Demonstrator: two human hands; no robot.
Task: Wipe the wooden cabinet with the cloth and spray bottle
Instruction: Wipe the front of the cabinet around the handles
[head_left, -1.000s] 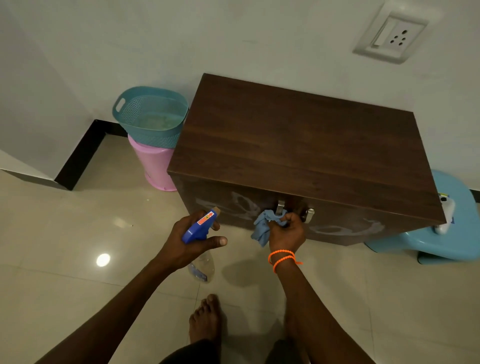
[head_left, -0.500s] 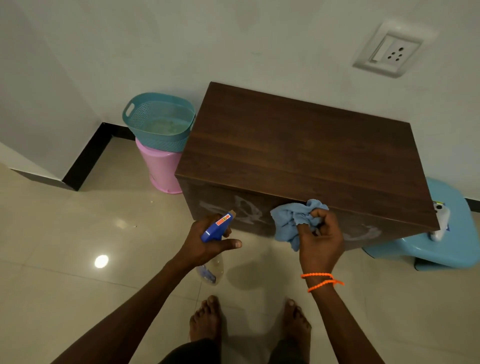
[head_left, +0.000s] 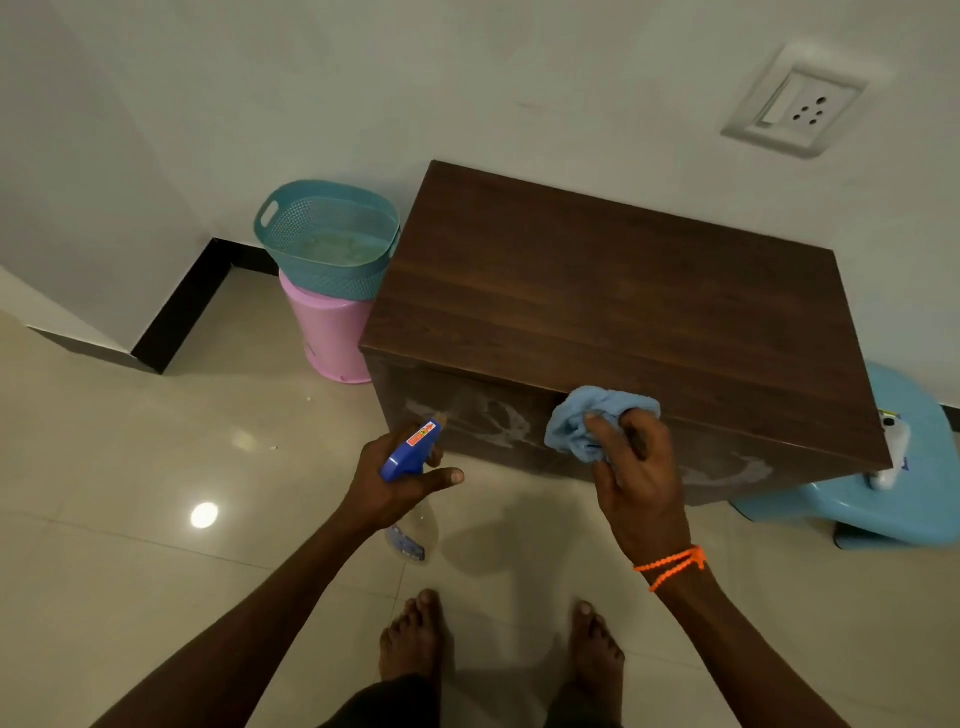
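A dark brown wooden cabinet (head_left: 613, 291) stands against the white wall. White foam smears streak its front panel on the left and the right. My left hand (head_left: 397, 480) grips a spray bottle (head_left: 411, 451) with a blue trigger head, nozzle aimed at the left part of the front, a faint mist at its tip. My right hand (head_left: 636, 473) holds a bunched light blue cloth (head_left: 582, 418) against the front's top edge, near the middle. The cabinet's handles are hidden behind cloth and hand.
A teal perforated basket (head_left: 327, 239) sits on a pink bin (head_left: 332, 332) left of the cabinet. A light blue plastic stool (head_left: 893, 499) with a small white item (head_left: 894, 449) stands at the right. My bare feet (head_left: 498, 644) rest on glossy beige tiles. A wall socket (head_left: 797, 106) is above.
My right hand lifted the cloth from the handles up to the front's top edge and shifted right. My left hand raised the bottle's nozzle toward the left front.
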